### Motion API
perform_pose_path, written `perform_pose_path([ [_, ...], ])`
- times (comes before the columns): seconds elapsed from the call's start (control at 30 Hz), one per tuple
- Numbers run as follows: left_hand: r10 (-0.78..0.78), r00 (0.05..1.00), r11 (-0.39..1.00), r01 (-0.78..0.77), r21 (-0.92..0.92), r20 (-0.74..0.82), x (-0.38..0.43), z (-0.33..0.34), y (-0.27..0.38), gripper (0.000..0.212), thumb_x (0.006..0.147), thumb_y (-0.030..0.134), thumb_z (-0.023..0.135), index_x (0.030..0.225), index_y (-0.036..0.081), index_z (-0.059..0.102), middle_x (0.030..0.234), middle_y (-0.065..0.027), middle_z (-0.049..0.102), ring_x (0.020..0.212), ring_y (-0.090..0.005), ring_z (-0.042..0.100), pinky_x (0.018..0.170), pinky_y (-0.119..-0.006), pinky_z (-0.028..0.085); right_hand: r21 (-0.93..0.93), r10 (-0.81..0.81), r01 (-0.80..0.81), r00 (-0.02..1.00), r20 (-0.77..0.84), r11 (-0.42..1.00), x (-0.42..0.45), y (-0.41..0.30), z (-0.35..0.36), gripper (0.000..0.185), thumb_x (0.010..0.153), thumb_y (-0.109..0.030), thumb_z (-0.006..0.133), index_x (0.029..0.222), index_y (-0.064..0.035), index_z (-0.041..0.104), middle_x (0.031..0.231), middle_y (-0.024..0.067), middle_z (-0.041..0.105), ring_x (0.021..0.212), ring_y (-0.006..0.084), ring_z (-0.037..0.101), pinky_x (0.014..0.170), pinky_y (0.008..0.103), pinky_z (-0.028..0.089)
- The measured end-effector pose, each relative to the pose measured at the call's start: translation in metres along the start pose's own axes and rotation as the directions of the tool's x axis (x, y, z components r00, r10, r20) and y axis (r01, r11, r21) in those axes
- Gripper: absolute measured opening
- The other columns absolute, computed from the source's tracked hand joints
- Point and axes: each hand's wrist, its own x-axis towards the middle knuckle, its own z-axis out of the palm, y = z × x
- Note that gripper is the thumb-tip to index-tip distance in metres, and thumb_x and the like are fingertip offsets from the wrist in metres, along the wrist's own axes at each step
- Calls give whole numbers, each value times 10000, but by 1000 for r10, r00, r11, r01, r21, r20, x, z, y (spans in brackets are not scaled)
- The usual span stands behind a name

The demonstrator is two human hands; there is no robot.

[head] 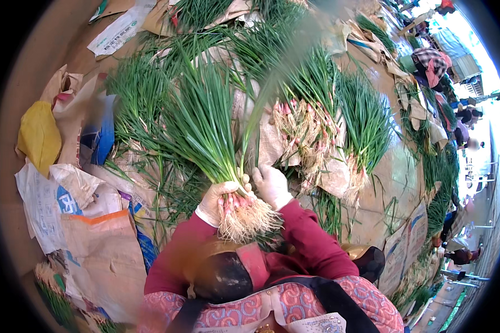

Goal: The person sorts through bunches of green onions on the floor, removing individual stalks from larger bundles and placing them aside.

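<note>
My left hand (219, 200), in a pale glove, is closed around a bunch of green onions (210, 137) just above the pinkish bulbs, with the pale roots hanging towards me. My right hand (271, 185), also gloved, is at the right of the bunch, its fingers curled near the stems; whether it pinches a leaf is unclear. Beyond it lies a heap of green onions (306, 129) with pink bulbs and tangled roots. Another bunch (364, 125) rests to the right, roots towards me. A long blurred leaf rises between my hands.
Loose green onions (137, 100) cover the ground ahead. Woven sacks (104, 245) and a yellow bag (39, 135) lie at the left. A printed sack (406, 237) is at the right. People, one in a checked top (431, 62), are farther right among more onions.
</note>
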Motion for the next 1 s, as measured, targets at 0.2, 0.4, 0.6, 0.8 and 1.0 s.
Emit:
perform_pose_path([
  [0.2,120,992,993,-121,18,39,2,-8,1,614,772,158,615,1326,35,380,1117,-142,574,856,-217,617,765,-388,519,-128,-156,131,965,-210,983,32,4,-104,382,853,-413,564,1018,-76,636,940,167,655,836,278,645,725,382,504],
  [0.4,19,998,1000,-18,-16,66,0,-3,1,481,728,172,674,1145,17,489,966,-110,568,791,-221,580,783,-401,478,-596,-36,-131,965,-260,792,96,53,-151,206,827,-249,618,947,-83,636,853,130,650,762,253,636,641,361,492],
  [0.6,139,982,982,-121,-143,130,-4,-3,3,327,756,108,673,1034,59,507,1011,-51,519,868,-178,564,774,-385,456,-224,-343,306,927,-153,925,19,39,-117,118,830,-131,610,925,-72,647,693,96,634,568,181,619,494,285,493],
  [0.8,128,983,985,-110,-135,132,1,-4,1,333,766,115,666,1051,56,505,1028,-57,524,870,-179,562,767,-379,454,-320,-58,539,570,820,779,-79,52,-95,224,822,-276,557,970,-135,647,833,44,653,766,245,652,705,369,521],
  [1.0,79,991,997,-77,-18,108,5,-14,1,355,774,137,662,1079,48,504,1039,-72,535,897,-193,567,783,-384,461,-246,-270,209,930,-250,947,38,45,-153,134,845,-198,605,922,-98,650,833,124,661,707,237,649,668,331,522],
])
